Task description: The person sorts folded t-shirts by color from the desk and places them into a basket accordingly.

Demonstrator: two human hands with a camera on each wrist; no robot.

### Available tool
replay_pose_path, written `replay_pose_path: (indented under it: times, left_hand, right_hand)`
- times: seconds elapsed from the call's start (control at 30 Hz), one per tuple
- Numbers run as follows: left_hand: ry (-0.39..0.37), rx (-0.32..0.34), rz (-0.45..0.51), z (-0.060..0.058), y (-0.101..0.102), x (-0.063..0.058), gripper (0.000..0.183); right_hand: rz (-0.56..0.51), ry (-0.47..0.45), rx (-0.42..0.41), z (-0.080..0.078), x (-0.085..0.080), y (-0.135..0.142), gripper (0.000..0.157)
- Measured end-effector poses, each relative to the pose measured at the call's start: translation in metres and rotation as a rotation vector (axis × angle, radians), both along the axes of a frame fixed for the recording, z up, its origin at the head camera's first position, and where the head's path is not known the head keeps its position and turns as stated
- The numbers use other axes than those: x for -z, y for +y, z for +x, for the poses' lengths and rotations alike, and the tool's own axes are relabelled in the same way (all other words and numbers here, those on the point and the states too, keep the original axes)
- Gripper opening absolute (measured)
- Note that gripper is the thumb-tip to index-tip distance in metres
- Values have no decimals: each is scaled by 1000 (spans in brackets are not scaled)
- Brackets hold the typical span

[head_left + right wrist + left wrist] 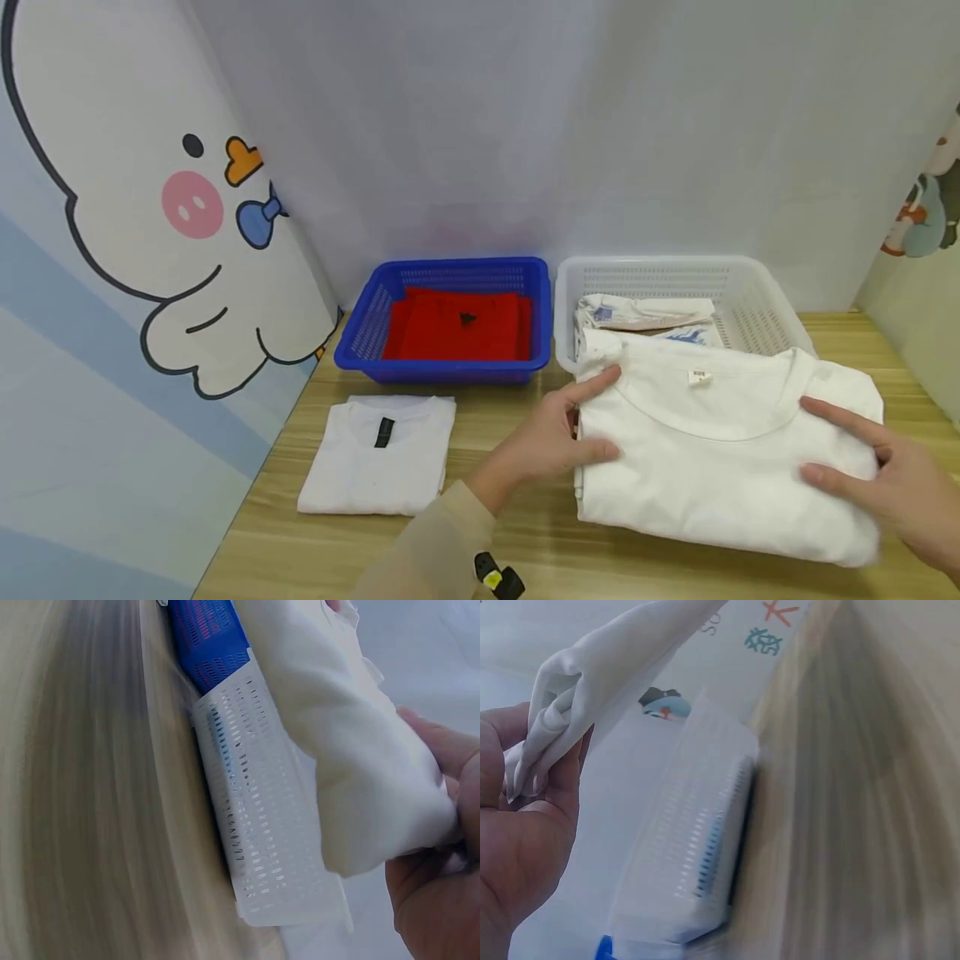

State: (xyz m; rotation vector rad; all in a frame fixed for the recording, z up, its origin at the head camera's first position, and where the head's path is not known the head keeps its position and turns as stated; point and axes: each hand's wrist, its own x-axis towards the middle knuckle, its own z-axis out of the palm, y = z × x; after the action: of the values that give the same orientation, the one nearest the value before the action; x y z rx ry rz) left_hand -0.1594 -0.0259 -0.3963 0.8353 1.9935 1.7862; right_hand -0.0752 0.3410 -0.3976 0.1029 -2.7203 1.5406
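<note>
A folded white T-shirt (720, 467), its round collar and small neck label facing up, is held off the table in front of the white basket (772, 308). My left hand (558, 442) grips its left edge, thumb on the front face; the left wrist view shows the folded layers (562, 712) between thumb and fingers. At the opposite edge my right hand (892, 475) holds the shirt the same way, and the right wrist view shows the rounded fold (360, 780) in its grasp. Folded white clothes with blue print (645, 312) lie inside the white basket, partly hidden by the shirt.
Left of the white basket stands a blue basket (442, 372) with folded red clothing (457, 329) in it. Another folded white shirt (375, 475) with a black label lies on the wooden table (262, 550). A pale curtain (480, 125) hangs close behind the baskets.
</note>
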Motion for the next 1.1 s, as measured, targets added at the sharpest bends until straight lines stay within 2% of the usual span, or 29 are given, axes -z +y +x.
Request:
replay_pose_path:
  times: [0.17,0.27,0.33,0.5,0.63,0.77,0.97,1.1]
  left_hand:
    - [81,-35,-18,-11,-3,-15,83]
    - [89,-58,-20,-19,-2,-23,82]
    - [68,-67,-6,-24,-2,-29,82]
    - [57,-119,-2,-43,3,-41,80]
    - [92,-180,-21,-62,8,-44,78]
    - [78,-230,-27,-81,11,-46,77]
    - [56,-222,-38,-114,20,-46,77]
    - [52,-271,-119,-133,27,-42,76]
  right_hand:
    - [64,31,27,-15,-15,-2,73]
    - [82,52,26,-26,-24,-3,73]
    - [80,58,19,-33,-30,-5,73]
    - [27,82,-1,-55,-41,-7,71]
    - [37,101,18,-72,-49,-8,71]
    - [53,73,25,-93,-56,-8,72]
    - [95,3,26,-125,-62,-2,76]
    - [122,-42,14,-146,-62,1,82]
